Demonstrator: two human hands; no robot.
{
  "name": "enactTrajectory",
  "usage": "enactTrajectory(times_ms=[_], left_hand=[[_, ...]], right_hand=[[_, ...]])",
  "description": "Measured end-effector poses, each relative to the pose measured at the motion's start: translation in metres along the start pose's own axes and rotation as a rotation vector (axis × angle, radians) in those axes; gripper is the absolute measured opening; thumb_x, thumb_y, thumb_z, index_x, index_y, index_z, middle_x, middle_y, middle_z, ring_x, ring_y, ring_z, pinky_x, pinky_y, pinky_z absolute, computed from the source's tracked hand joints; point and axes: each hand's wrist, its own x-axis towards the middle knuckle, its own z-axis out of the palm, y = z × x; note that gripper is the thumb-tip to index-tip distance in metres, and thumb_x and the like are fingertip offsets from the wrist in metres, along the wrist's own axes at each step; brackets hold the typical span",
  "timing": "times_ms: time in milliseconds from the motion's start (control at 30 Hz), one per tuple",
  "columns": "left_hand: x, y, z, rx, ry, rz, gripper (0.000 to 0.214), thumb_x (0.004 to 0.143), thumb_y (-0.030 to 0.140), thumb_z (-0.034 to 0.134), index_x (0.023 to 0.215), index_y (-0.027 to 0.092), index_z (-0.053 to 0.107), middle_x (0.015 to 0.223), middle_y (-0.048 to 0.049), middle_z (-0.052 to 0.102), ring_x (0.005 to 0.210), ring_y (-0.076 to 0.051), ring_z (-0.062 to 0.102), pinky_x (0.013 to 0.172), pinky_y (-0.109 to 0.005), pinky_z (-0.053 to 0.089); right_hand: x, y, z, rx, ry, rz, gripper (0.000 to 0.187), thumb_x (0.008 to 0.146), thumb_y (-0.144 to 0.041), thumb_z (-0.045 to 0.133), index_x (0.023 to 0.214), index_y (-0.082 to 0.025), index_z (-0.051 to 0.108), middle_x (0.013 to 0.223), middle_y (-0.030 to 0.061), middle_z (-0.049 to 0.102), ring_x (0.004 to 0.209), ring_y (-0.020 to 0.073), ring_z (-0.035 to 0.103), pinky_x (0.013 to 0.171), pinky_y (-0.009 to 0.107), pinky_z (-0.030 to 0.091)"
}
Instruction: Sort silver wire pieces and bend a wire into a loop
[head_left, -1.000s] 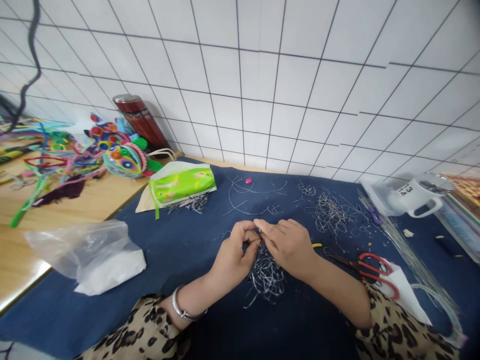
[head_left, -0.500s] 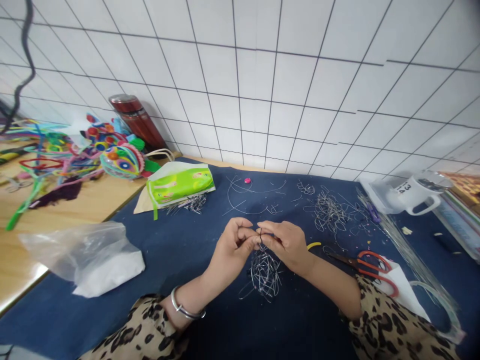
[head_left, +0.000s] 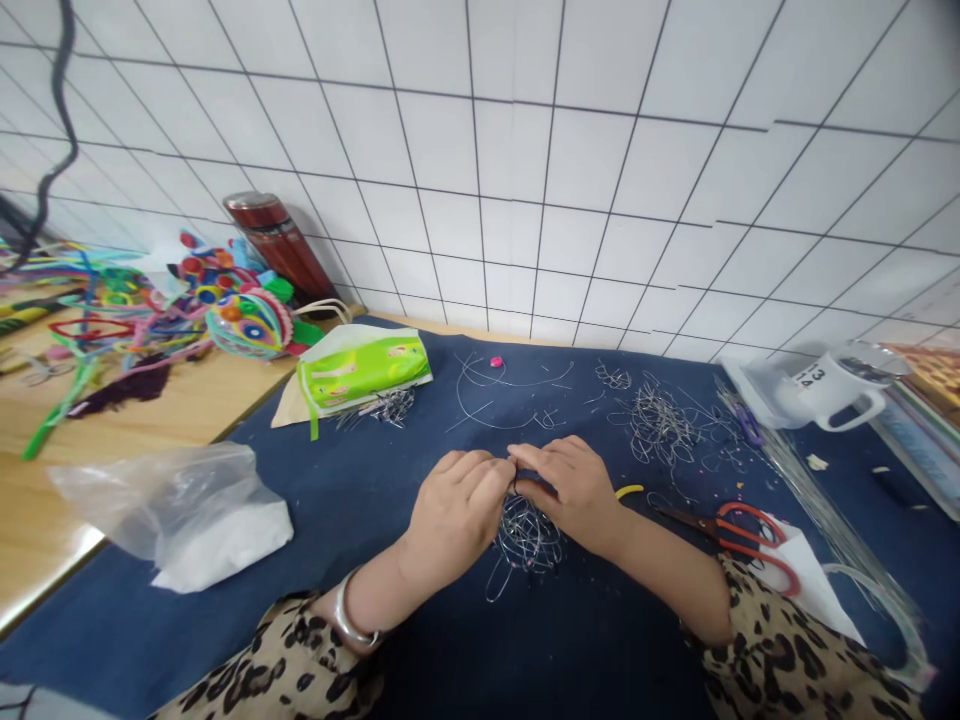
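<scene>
My left hand (head_left: 456, 515) and my right hand (head_left: 574, 495) meet fingertip to fingertip above the middle of the cloth. Between them they pinch a thin dark strand (head_left: 515, 476), mostly covered by the fingers; I cannot tell whether it is wire or cord. A tangled bundle of silvery wire (head_left: 529, 545) lies just under the fingertips, and I cannot make out whether the strand joins it. Close to my right wrist, the yellow tip of a tool (head_left: 628, 491) shows. Red-handled scissors (head_left: 750, 535) lie beside my right forearm.
Loose wire (head_left: 664, 425) and long straight wires (head_left: 832, 515) lie to the right, near a white mug (head_left: 844, 395). At left are a clear plastic bag (head_left: 225, 525), a green packet (head_left: 367, 370), a red flask (head_left: 281, 245) and colourful craft pieces (head_left: 251, 325). The tiled wall rises behind.
My left hand has rolled over, so its back now faces up and its fingers cover more of the strand. My right hand stays nearly in place, fingers still pinched.
</scene>
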Motion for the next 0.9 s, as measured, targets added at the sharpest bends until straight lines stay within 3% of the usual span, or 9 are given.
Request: enactTrajectory(times_ms=[200, 567, 733, 900], left_hand=[[0.008, 0.006, -0.002, -0.502, -0.077, -0.571, 0.004, 0.084, 0.023, 0.048, 0.084, 0.019, 0.045, 0.065, 0.0041, 0.057, 0.059, -0.01, 0.054, 0.058, -0.022, 0.041], [0.005, 0.019, 0.004, -0.56, -0.068, -0.609, 0.007, 0.087, 0.023, 0.044, 0.094, 0.02, 0.047, 0.076, 0.0014, 0.061, 0.069, -0.012, 0.058, 0.066, -0.025, 0.043], [0.008, 0.017, 0.003, -0.912, -0.05, -0.76, 0.015, 0.084, 0.026, 0.052, 0.095, 0.018, 0.047, 0.078, -0.0004, 0.064, 0.075, -0.013, 0.06, 0.071, -0.026, 0.045], [0.012, 0.015, 0.0, -1.295, -0.027, -0.989, 0.021, 0.077, 0.024, 0.061, 0.092, 0.015, 0.05, 0.076, -0.0021, 0.062, 0.069, -0.011, 0.059, 0.058, -0.021, 0.041]], right_hand=[[0.0, -0.007, 0.006, -0.034, -0.034, 0.065, 0.033, 0.087, -0.023, 0.05, 0.12, -0.017, 0.05, 0.084, 0.0042, 0.068, 0.08, 0.0163, 0.058, 0.075, 0.032, 0.04], [-0.002, -0.01, 0.007, 0.0, 0.049, 0.076, 0.031, 0.088, -0.012, 0.042, 0.117, -0.016, 0.051, 0.077, 0.0051, 0.062, 0.073, 0.0171, 0.054, 0.073, 0.033, 0.042], [-0.003, -0.006, 0.007, 0.008, 0.122, 0.016, 0.032, 0.086, -0.009, 0.042, 0.116, -0.018, 0.051, 0.082, 0.006, 0.063, 0.077, 0.0178, 0.056, 0.074, 0.035, 0.043], [-0.002, -0.007, 0.005, 0.035, 0.179, -0.044, 0.034, 0.082, -0.006, 0.046, 0.112, -0.02, 0.052, 0.08, 0.0041, 0.063, 0.077, 0.0176, 0.056, 0.072, 0.035, 0.044]])
